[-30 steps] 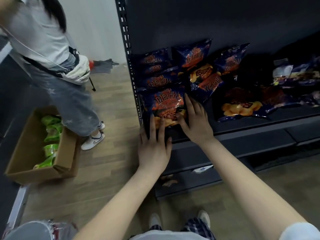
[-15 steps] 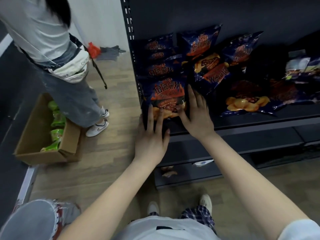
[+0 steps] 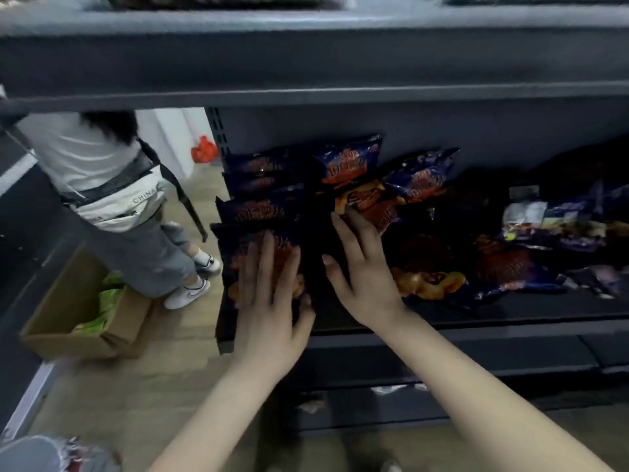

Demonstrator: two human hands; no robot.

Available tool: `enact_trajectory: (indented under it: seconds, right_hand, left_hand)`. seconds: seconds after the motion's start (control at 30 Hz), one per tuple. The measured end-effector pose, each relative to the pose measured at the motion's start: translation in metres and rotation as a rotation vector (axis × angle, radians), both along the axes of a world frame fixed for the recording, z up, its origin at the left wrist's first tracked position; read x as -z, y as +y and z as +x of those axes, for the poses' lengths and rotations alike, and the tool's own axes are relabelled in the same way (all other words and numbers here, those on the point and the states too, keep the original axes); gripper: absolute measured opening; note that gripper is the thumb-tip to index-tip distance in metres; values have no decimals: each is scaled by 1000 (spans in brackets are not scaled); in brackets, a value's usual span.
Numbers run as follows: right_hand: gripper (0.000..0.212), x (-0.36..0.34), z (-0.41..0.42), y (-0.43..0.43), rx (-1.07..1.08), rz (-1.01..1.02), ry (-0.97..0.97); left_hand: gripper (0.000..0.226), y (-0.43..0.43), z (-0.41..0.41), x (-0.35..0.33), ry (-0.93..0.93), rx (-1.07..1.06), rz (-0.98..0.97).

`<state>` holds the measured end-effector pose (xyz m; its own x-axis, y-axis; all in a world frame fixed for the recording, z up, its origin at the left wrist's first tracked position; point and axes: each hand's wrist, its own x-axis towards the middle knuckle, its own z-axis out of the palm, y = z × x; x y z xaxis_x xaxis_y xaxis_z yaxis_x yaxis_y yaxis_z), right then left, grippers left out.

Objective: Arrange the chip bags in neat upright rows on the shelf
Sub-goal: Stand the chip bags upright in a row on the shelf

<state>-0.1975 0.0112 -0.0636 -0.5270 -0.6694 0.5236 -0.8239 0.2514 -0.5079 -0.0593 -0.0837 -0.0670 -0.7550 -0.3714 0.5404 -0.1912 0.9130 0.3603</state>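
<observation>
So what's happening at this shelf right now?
A person is tidying dark blue chip bags on a low shelf. The left hand lies flat against the front bag of an upright row at the shelf's left end. The right hand reaches to a tilted bag in the jumbled pile beside it. Bags further right lie flat, unsorted. Another person stands by a cardboard box on the floor.

The left hand (image 3: 269,301) is laid flat on the front chip bag (image 3: 258,247) at the shelf (image 3: 510,321) left end; more upright bags (image 3: 262,185) are ranged behind it. Just right, the right hand (image 3: 360,267) is set against a tilted bag (image 3: 371,199). Further right, fallen bags (image 3: 476,264) are scattered. A cardboard box (image 3: 68,321) is placed on the floor, well left of the hands.
</observation>
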Motion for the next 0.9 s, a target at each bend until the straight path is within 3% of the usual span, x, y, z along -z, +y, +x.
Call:
enact_trajectory:
  seconds: [0.17, 0.33, 0.47, 0.67, 0.9]
  right_hand:
    - [54, -10, -46, 32, 93, 128, 63]
    - [64, -4, -72, 61, 129, 418, 131]
    - [61, 6, -82, 79, 95, 557, 163]
    - [59, 6, -94, 95, 44, 552, 219]
    - [63, 14, -96, 97, 45, 544, 221]
  left_hand:
    - [66, 47, -56, -9, 33, 136, 162]
    - [74, 65, -118, -4, -17, 68, 746]
    - [63, 54, -151, -4, 69, -98, 1017]
    - [71, 38, -175, 1, 46, -291, 1137]
    - [63, 43, -187, -3, 224, -330, 1214]
